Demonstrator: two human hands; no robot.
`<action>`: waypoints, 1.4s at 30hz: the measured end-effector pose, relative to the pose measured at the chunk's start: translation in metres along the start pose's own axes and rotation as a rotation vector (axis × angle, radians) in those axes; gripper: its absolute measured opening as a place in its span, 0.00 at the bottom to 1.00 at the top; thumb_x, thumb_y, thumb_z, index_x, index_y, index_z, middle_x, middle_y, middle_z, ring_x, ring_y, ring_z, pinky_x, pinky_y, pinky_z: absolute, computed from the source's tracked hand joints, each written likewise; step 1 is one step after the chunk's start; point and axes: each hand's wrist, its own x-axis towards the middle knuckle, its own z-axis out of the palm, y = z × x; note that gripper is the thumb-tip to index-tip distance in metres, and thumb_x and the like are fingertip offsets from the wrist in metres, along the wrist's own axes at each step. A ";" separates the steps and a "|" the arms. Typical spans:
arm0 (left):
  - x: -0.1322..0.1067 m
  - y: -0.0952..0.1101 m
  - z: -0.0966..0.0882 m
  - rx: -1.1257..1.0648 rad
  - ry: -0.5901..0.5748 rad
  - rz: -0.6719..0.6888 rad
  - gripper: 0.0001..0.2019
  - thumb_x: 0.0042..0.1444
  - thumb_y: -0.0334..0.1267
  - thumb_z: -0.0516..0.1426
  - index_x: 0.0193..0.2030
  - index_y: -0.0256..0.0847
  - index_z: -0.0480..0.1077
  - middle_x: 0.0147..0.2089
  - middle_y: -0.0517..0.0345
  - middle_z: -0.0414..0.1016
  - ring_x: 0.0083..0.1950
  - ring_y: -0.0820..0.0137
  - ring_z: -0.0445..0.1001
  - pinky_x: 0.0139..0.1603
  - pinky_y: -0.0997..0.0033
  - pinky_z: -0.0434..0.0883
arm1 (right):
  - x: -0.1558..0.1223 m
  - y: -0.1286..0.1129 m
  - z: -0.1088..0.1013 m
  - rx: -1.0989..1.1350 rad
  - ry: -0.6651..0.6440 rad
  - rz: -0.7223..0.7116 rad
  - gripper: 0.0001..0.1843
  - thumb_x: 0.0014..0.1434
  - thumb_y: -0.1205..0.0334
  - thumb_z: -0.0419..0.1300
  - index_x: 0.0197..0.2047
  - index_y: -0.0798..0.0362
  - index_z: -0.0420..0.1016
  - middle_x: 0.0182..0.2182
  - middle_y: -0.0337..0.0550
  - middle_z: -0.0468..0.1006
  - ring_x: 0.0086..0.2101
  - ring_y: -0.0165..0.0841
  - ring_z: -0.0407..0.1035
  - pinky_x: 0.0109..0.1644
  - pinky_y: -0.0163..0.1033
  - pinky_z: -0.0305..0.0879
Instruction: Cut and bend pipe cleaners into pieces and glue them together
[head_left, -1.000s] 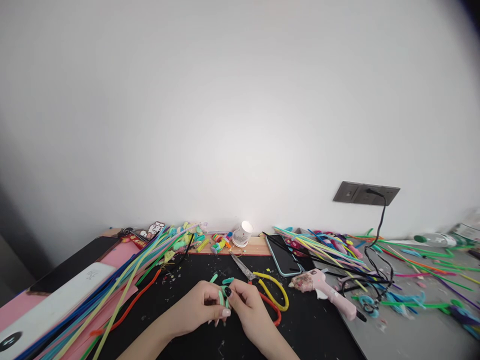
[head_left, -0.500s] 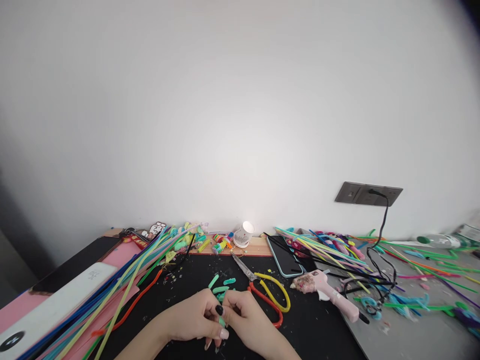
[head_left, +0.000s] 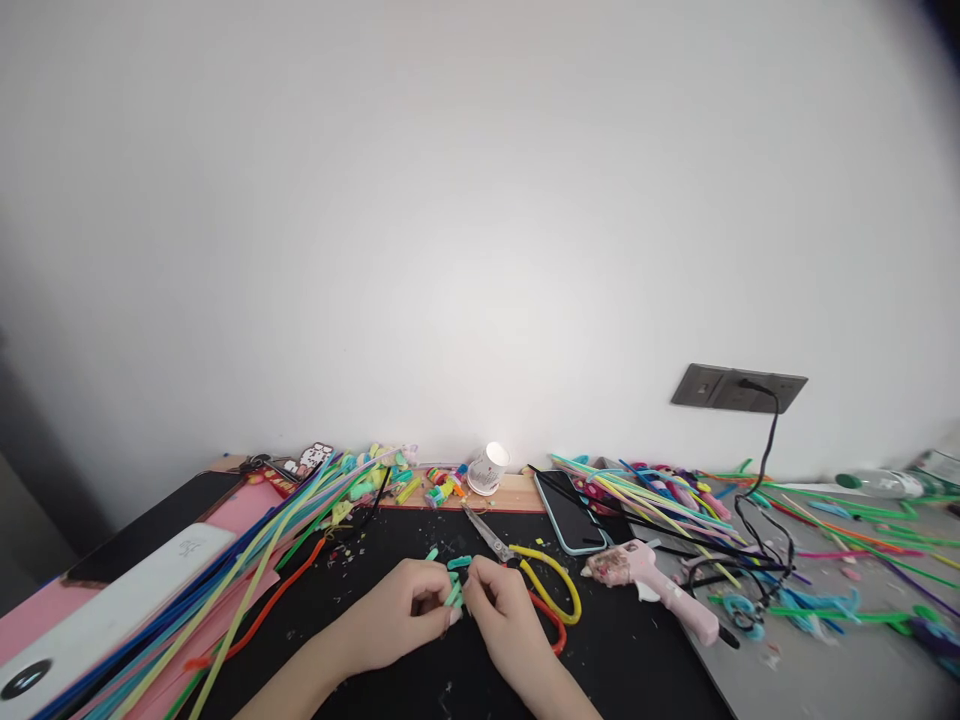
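Mint-green fuzzy stems (head_left: 454, 592), cut short, are pinched between the left hand (head_left: 409, 610) and the right hand (head_left: 501, 612) over the black mat (head_left: 375, 650) near the desk's front edge. The left fingers are closed around the little bundle, its tips showing above them; the right thumb and forefinger are closed on the same pieces from the other side, so both hands touch. Two more green bits (head_left: 459, 562) lie just beyond the knuckles. The pieces are judged very light, soft on the outside and easily bent, likely with a wire core that keeps a bend; being short and fluffy, they would best be taken near the ends with fingertips, and a loose grip could let them slip or scatter. Scissors (head_left: 487, 536) lie just behind the hands, touching a yellow loop (head_left: 559, 585) and an orange loop (head_left: 551, 625). A phone (head_left: 570, 515) and a pink glue gun (head_left: 656, 585) rest toward the right, its cord running up to the wall socket (head_left: 739, 387). Long stems (head_left: 247, 575) are piled along the left edge, more (head_left: 645, 495) at the back right, and a small cup (head_left: 487, 467) lies at the back edge.
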 end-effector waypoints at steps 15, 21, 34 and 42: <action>-0.002 -0.001 0.004 0.414 0.041 0.148 0.10 0.54 0.33 0.49 0.23 0.39 0.64 0.27 0.60 0.65 0.28 0.72 0.63 0.28 0.76 0.58 | 0.001 0.006 0.002 -0.120 -0.022 0.008 0.15 0.55 0.67 0.46 0.19 0.53 0.48 0.16 0.31 0.51 0.20 0.24 0.45 0.22 0.32 0.40; 0.000 0.004 -0.001 0.479 0.108 0.208 0.12 0.60 0.37 0.45 0.29 0.41 0.66 0.31 0.58 0.66 0.30 0.71 0.64 0.30 0.75 0.57 | 0.003 0.010 0.001 -0.100 0.051 0.066 0.16 0.56 0.65 0.45 0.19 0.52 0.46 0.17 0.31 0.49 0.21 0.25 0.45 0.23 0.32 0.40; -0.001 0.006 -0.007 0.482 0.244 0.082 0.16 0.61 0.40 0.41 0.26 0.40 0.61 0.29 0.60 0.63 0.29 0.72 0.64 0.30 0.75 0.56 | 0.005 0.014 -0.004 -0.228 0.185 0.044 0.15 0.59 0.62 0.44 0.21 0.51 0.50 0.17 0.33 0.54 0.21 0.27 0.51 0.24 0.33 0.44; -0.002 -0.013 -0.013 0.493 0.099 -0.019 0.06 0.44 0.39 0.59 0.25 0.41 0.65 0.28 0.64 0.66 0.27 0.72 0.64 0.25 0.77 0.53 | 0.005 0.015 -0.010 -0.319 0.219 0.064 0.12 0.56 0.65 0.48 0.41 0.50 0.70 0.26 0.41 0.71 0.28 0.35 0.65 0.32 0.36 0.55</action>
